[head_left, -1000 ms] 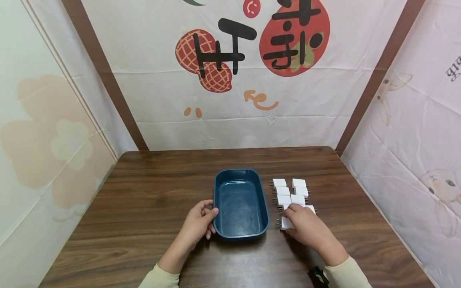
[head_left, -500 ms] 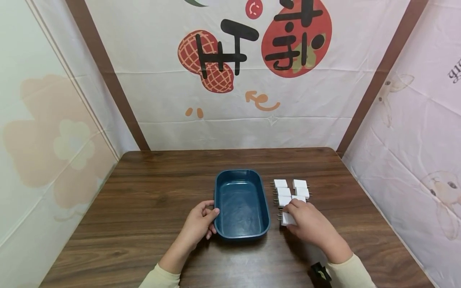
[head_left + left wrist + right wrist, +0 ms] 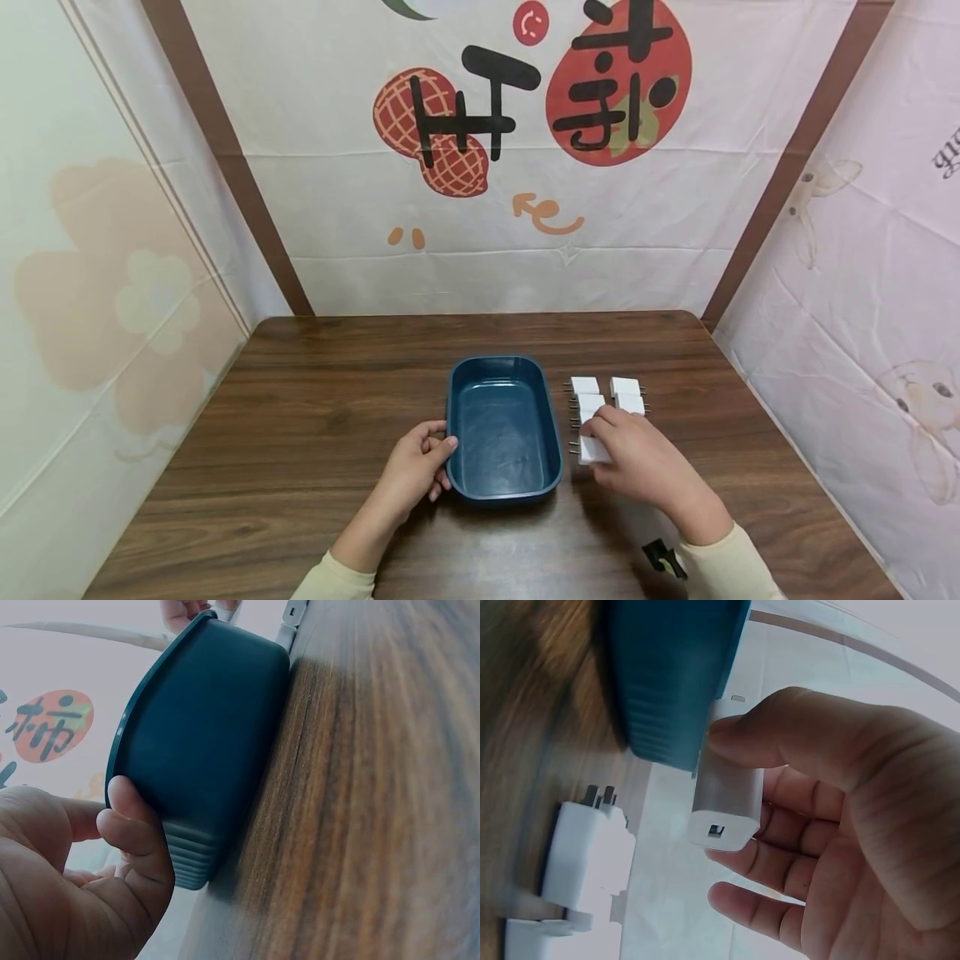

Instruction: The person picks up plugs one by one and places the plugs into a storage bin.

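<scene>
A dark blue rectangular tray [image 3: 504,446] lies on the table. At its left side my left hand [image 3: 411,468] grips the rim, thumb on top and fingers beneath, as the left wrist view also shows the tray wall [image 3: 202,712]. My right hand [image 3: 651,465] pinches a white USB charger [image 3: 727,791] between thumb and fingers, just right of the tray. The charger's socket end faces the right wrist camera, and its prongs point left in the head view. Several more white chargers [image 3: 585,386] lie in two columns beyond that hand, some partly hidden by it.
The wooden table [image 3: 337,375] reaches to a printed cloth [image 3: 495,275] at the back, with cloth on both sides too. A small black object [image 3: 664,558] shows beside the right sleeve [image 3: 723,567].
My right hand has taken a charger from the near end of the group and raised it slightly, moving a little left and away from me. The left hand keeps its grip on the tray.
</scene>
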